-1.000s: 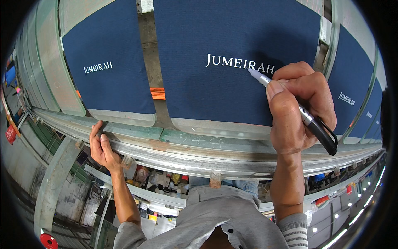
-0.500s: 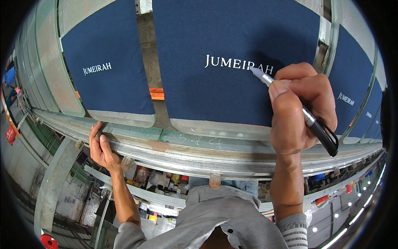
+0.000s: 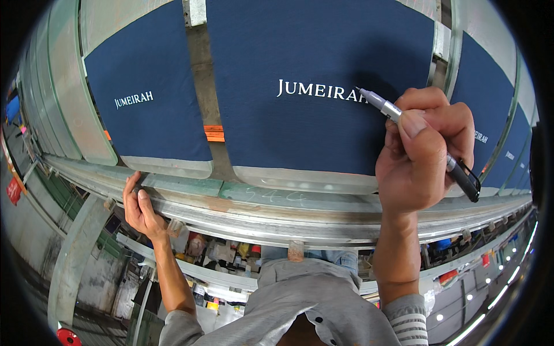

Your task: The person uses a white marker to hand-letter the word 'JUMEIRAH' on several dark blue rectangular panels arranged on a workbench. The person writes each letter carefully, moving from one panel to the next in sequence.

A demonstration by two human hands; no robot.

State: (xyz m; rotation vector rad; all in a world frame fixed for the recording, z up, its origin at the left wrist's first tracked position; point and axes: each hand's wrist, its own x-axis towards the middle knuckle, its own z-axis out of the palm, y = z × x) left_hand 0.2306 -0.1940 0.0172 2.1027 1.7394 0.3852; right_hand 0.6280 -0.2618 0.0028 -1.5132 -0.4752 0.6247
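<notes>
The fingers point(image 3: 423, 131) of the right hand point(image 3: 420, 164) are pinched round a silver-and-black pen point(image 3: 384, 106), its tip pointing up and left from them at the white lettering point(image 3: 317, 90). That lettering sits on dark blue cloth point(image 3: 294, 130) spread beneath and to the left of the fingers; whether the tip touches it I cannot tell.

If the pinch slackened or the wrist jerked, the tip could skid and leave a stray line or snag the weave. The pen hides the last letter, so a slip there might go unseen. A hard push could also pucker the cloth, since no hand pins it.

Far left of those fingers, the left hand point(image 3: 141, 212) rests at the metal rail point(image 3: 259, 222); whether it grips anything is unclear.
</notes>
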